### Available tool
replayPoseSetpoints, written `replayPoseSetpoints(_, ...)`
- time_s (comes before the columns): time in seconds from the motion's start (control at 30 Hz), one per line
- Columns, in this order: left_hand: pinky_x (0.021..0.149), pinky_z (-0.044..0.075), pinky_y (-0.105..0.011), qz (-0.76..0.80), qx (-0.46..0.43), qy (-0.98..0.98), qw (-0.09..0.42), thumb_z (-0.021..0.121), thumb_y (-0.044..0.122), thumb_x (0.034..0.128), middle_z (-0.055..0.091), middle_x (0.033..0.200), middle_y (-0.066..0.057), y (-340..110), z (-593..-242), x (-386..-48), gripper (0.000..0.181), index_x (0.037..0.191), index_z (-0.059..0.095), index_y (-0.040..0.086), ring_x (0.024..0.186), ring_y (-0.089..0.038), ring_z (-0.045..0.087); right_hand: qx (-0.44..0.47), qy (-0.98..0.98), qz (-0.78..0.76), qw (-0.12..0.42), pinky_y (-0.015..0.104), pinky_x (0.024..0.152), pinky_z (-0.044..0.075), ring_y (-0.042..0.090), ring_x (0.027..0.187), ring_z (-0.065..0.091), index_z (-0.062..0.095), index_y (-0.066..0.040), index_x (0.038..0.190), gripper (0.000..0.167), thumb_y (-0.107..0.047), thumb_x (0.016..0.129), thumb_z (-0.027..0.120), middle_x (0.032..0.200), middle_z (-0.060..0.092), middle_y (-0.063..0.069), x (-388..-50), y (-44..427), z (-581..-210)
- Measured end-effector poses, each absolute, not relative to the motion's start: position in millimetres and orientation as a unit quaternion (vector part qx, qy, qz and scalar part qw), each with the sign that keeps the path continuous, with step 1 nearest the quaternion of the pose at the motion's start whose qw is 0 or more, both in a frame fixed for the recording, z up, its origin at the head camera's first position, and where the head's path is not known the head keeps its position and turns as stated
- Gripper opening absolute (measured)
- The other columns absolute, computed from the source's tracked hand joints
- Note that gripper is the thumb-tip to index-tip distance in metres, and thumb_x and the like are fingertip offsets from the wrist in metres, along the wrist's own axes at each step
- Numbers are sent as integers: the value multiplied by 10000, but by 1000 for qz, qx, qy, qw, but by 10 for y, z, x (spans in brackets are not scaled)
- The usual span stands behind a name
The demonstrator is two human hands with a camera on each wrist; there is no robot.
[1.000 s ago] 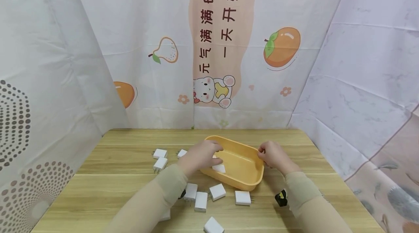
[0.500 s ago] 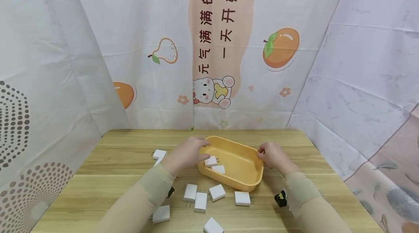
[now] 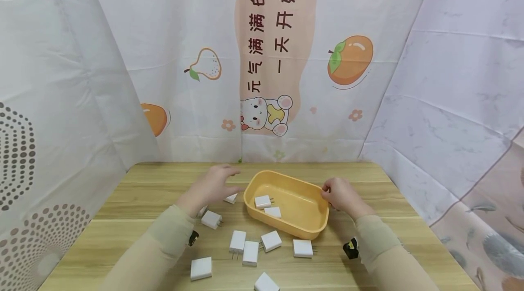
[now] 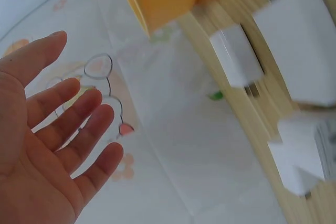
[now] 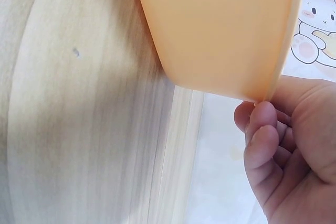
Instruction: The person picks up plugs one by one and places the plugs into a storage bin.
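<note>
A yellow tray stands on the wooden table, holding two white chargers, one of them a charger with its prongs pointing right. The right hand pinches the tray's right rim; in the right wrist view the fingers of that hand are curled at the rim of the tray. Left of the tray, the left hand is over the table with its fingers apart and nothing in them. In the left wrist view this hand is empty, away from a charger on the table.
Several white chargers lie in front of the tray, among them a charger near the middle and a charger at the front left. Another charger is beside the left forearm. Printed curtains hang behind the table.
The left hand has moved left from over the tray to beside it, uncovering the charger inside. The tray's left end has shifted slightly left. The right hand has stayed at the rim.
</note>
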State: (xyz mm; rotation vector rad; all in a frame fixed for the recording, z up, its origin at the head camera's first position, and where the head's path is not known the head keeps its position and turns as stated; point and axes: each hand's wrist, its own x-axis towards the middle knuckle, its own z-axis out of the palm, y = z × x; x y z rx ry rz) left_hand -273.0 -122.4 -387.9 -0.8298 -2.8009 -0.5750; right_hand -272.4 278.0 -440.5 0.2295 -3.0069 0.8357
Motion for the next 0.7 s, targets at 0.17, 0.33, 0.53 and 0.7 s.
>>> replayPoseSetpoints(0.17,1006,486,-506,-184,-267,-941,100,798,367,884,644,1325,-129,-1434,-3875,-2768,539,1329,669,93,1208,-334,607,74,-962,264,9,266,429,459,141,455,545,697,-63,844,117,-93,952,663,566,572,16,-2717,2775,-4406)
replayPoseSetpoints(0.33,997,484,-539,-196,-242,-945,98,797,364,884,623,1359,-124,-1637,-3875,-2779,552,1352,659,106,1225,-356,591,74,-962,263,11,269,430,458,139,450,544,702,-62,838,119,-91,949,670,559,570,13,-2722,2775,-4403)
replayPoseSetpoints(0.53,966,493,-563,-201,-225,-948,105,793,343,895,610,1370,-162,-1892,-3889,-2785,571,1380,634,87,1180,-387,609,76,-961,264,10,279,435,464,139,446,544,707,-59,845,109,-94,941,670,555,568,12,-2736,2775,-4412)
replayPoseSetpoints(0.7,929,505,-575,-197,-210,-952,103,796,351,890,603,1365,-178,-2059,-3896,-2798,593,1396,624,93,1142,-390,620,74,-961,266,11,294,441,468,144,450,542,706,-62,852,104,-95,943,668,559,565,18,-2740,2788,-4415)
